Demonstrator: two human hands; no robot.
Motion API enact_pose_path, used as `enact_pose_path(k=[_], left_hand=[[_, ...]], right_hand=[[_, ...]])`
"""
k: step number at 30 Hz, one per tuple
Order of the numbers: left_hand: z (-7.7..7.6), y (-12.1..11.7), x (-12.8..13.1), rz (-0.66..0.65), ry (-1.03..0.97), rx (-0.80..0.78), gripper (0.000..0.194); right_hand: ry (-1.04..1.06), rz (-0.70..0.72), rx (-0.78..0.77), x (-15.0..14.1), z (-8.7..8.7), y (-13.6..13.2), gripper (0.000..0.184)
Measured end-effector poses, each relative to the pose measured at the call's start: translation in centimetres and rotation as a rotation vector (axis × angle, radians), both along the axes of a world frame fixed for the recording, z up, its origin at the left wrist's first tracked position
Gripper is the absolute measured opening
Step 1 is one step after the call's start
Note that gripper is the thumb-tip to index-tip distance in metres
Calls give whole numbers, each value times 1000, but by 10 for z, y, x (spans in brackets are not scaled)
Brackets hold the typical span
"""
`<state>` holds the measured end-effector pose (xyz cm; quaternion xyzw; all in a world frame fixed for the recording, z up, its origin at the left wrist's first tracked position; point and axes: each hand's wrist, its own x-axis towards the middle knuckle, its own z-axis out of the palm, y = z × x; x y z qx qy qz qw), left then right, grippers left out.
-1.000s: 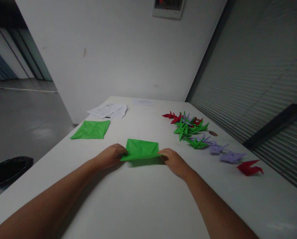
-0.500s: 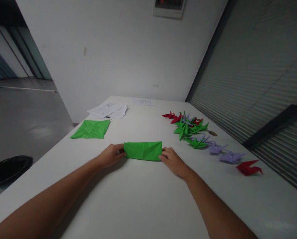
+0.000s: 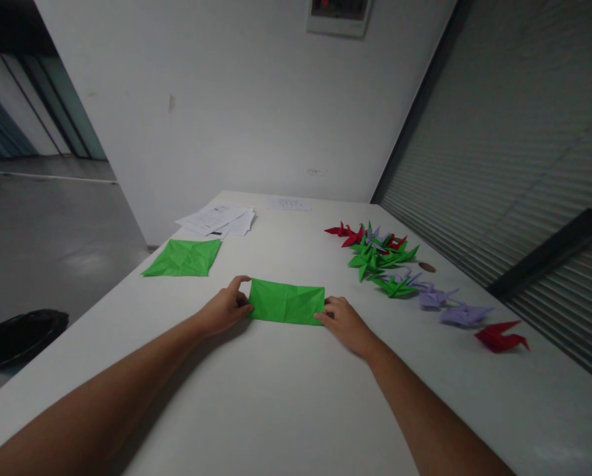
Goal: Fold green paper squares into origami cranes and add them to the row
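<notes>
A sheet of green origami paper (image 3: 287,303), folded into a rectangle with creases across it, is held between my two hands just above or on the white table. My left hand (image 3: 225,307) pinches its left end near the lower corner, the index finger raised along the upper corner. At the opposite end, my right hand (image 3: 344,320) grips the lower right edge between thumb and fingers. Some fingertips are hidden behind the paper.
Another green paper sheet (image 3: 183,258) lies at the left edge of the table (image 3: 271,410), before printed papers (image 3: 217,219). Folded paper cranes in green, purple and red (image 3: 501,337) line the right side, with a small brown disc (image 3: 427,267). A black bin (image 3: 21,338) stands lower left.
The folded paper's upper left corner has risen and the sheet now tilts slightly down to the right. My left index finger has lifted and straightened. My right hand has barely moved.
</notes>
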<state>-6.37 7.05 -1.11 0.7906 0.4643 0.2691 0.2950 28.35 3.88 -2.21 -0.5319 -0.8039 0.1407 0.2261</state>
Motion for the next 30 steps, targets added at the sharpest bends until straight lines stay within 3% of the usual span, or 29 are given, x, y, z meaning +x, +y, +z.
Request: enact_pose_path(k=[5, 12, 19, 30], left_hand=[[1, 0, 2, 13, 45, 42, 61], [3, 1, 2, -60, 233, 100, 31], [-5, 4, 2, -187, 348, 349, 35], [6, -6, 7, -232, 365, 462, 29]], right_hand=[[-23, -39, 29, -1, 0, -1, 32], [-39, -84, 50, -6, 2, -3, 31], [-79, -92, 70, -9, 3, -5, 27], [-39, -72, 146, -12, 10, -10, 25]])
